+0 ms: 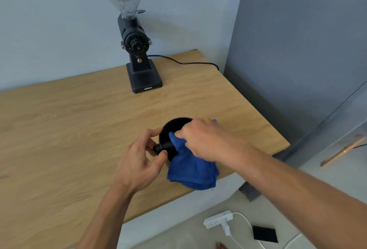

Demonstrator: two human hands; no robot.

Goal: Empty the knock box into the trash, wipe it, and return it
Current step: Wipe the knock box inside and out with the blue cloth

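A round black knock box (173, 127) stands on the wooden table (79, 129) near its front right edge. My left hand (142, 159) grips its left side, fingers around the end of the black knock bar (161, 147). My right hand (204, 139) presses a blue cloth (193, 171) over the box's right rim. Part of the cloth lies inside the box. The rest hangs down its near side onto the table. The inside bottom of the box is mostly hidden by hand and cloth.
A black coffee grinder (137, 50) with a clear hopper stands at the back, its cord (188, 63) trailing right. A grey panel (297, 50) rises right of the table. On the floor lie a white power strip (218, 220) and a black flat object (265, 234).
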